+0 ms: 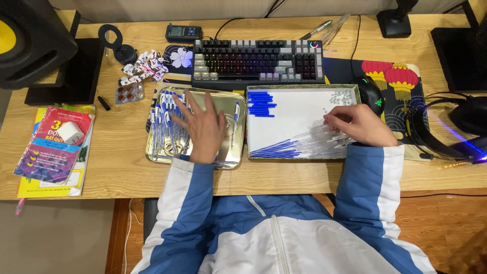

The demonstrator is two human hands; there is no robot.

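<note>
Presently: left hand [203, 127], fingers spread flat, holding nothing, presses assembled pens [170, 127] beneath them in the metal tray [238, 152], seemingly steadying them; right hand [357, 124], fingers pinched on a clear barrel [324, 136], over the white tray [299, 109].

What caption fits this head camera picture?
Left hand rests on pens in a metal tray; right hand picks clear barrels.

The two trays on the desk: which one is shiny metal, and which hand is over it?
The left tray, a silvery metal one filled with assembled pens, under the spread left hand. The other tray is white-lined, holding loose pen parts by the right hand.
</note>
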